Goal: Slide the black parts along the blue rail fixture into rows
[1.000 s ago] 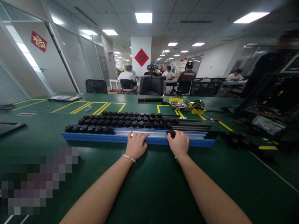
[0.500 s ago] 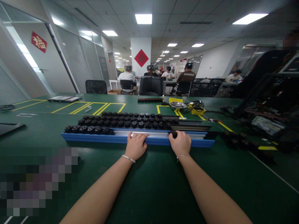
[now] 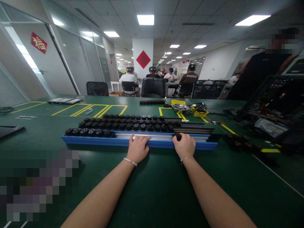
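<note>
A long blue rail (image 3: pixel 95 140) with a silver channel lies across the green table (image 3: pixel 154 190) in front of me. My left hand (image 3: pixel 138 148) lies flat on the rail's middle, fingers stretched over the silver channel. To its right, my right hand (image 3: pixel 185 146) is closed around a small black part (image 3: pixel 178 136) sitting in the channel. A short row of black parts (image 3: pixel 89 132) fills the left end of the rail. Behind it stand more rows of black parts (image 3: pixel 128 122) on dark rails.
A metal bowl (image 3: pixel 180 107) and yellow trays (image 3: pixel 199 111) sit at the back right. Loose black parts (image 3: pixel 239 142) lie to the right of the rail. A person in dark clothes (image 3: pixel 258 72) stands at the right; several people sit at far desks.
My right hand has slid a little to the right along the rail with the black part. The left hand has stayed in place.
</note>
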`<action>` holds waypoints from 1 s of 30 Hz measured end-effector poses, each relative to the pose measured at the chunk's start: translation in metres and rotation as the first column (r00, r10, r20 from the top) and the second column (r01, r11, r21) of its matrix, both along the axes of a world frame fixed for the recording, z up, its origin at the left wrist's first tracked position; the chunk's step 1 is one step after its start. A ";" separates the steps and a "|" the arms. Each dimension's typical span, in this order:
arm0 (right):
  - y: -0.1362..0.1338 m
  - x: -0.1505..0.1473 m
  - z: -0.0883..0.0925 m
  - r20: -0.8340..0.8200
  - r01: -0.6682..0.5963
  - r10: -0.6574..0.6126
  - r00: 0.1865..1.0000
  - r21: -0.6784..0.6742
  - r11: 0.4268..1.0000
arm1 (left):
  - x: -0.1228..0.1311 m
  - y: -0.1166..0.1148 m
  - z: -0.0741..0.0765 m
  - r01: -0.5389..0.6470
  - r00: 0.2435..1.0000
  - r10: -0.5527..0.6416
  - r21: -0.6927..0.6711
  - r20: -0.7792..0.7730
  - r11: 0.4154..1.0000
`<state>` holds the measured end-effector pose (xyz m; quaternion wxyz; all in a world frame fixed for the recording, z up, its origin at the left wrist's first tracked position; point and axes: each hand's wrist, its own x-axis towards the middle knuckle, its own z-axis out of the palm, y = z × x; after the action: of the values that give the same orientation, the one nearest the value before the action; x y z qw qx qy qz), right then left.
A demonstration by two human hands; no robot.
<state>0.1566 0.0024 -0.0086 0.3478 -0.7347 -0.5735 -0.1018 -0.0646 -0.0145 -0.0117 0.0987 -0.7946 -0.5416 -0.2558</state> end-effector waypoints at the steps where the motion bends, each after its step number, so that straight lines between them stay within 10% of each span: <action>1: 0.000 0.000 0.000 -0.001 -0.001 0.001 1.000 -0.003 1.000 | 0.000 0.000 0.000 0.001 1.000 -0.001 0.000 -0.001 1.000; 30: 0.001 0.021 0.004 -0.033 0.087 -0.088 0.996 -0.007 0.996 | 0.000 -0.001 0.002 0.007 1.000 -0.007 -0.013 0.019 1.000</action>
<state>0.1772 0.0031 -0.0041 0.3504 -0.7617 -0.5352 -0.1029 -0.0648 -0.0152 -0.0101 0.0876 -0.7947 -0.5415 -0.2600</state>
